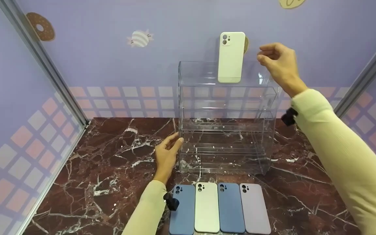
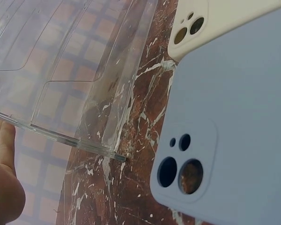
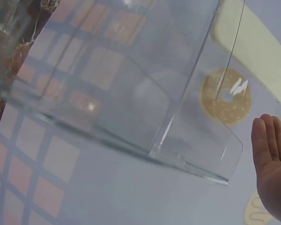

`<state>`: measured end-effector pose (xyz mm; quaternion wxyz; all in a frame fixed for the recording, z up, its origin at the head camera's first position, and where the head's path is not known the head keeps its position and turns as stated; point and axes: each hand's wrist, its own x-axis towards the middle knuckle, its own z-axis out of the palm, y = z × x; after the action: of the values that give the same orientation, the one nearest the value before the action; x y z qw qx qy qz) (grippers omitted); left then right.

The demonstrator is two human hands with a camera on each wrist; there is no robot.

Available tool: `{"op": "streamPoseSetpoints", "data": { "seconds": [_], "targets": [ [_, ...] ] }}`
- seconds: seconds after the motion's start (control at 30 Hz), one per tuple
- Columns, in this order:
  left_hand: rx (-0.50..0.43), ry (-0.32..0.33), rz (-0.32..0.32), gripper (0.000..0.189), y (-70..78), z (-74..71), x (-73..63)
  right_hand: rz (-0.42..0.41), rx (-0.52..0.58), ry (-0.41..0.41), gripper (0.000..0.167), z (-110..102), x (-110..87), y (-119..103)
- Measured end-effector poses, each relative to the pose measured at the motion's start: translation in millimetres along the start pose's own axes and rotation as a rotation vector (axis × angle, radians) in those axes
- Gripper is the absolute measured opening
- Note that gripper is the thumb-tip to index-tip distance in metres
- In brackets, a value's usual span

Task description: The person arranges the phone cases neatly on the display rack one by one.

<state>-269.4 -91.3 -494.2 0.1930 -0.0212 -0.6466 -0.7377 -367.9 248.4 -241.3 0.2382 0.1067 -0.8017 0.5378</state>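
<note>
Fingers of the left hand touch the clear rack without gripping, maybe to steady it. In front, we see four phone cases (blue, white, blue, pale purple) in a row, perhaps for easy reach. A white case stands on the top shelf, which seems to prop it. Right of it, the right hand hangs loose, holding nothing.

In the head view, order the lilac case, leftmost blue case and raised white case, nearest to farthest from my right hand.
1. Raised white case: just left of the right hand, at the clear rack's top.
2. Lilac case: right end of the row.
3. Leftmost blue case: opposite end.
</note>
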Motion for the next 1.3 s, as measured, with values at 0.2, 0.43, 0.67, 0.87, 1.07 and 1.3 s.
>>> {"op": "streamPoseSetpoints", "data": {
  "seconds": [0.2, 0.43, 0.67, 0.87, 1.07, 1.3],
  "targets": [
    [0.0, -0.007, -0.007, 0.032, -1.3, 1.9, -0.2, -0.033, -0.057, -0.029, 0.027, -16, -31.7, 10],
    [-0.021, 0.001, -0.008, 0.032, -2.3, 2.7, -0.8, -0.049, -0.081, -0.084, 0.031, -22, -77.5, 21],
    [-0.04, 0.001, -0.021, 0.031, -2.9, 2.7, -0.2, -0.073, -0.103, -0.155, 0.03, -26, -128.2, 35],
    [-0.05, 0.002, -0.022, 0.031, -2.6, 1.8, 0.5, -0.074, -0.123, -0.203, 0.028, -30, -168.9, 49],
    [-0.033, -0.003, -0.023, 0.031, -1.6, 0.3, -0.6, -0.03, -0.13, -0.27, 0.026, -29, -206.0, 67],
    [-0.051, 0.004, -0.019, 0.03, -1.3, 0.0, 1.2, 0.013, -0.134, -0.365, 0.027, -26, -238.9, 94]
  ]
}}
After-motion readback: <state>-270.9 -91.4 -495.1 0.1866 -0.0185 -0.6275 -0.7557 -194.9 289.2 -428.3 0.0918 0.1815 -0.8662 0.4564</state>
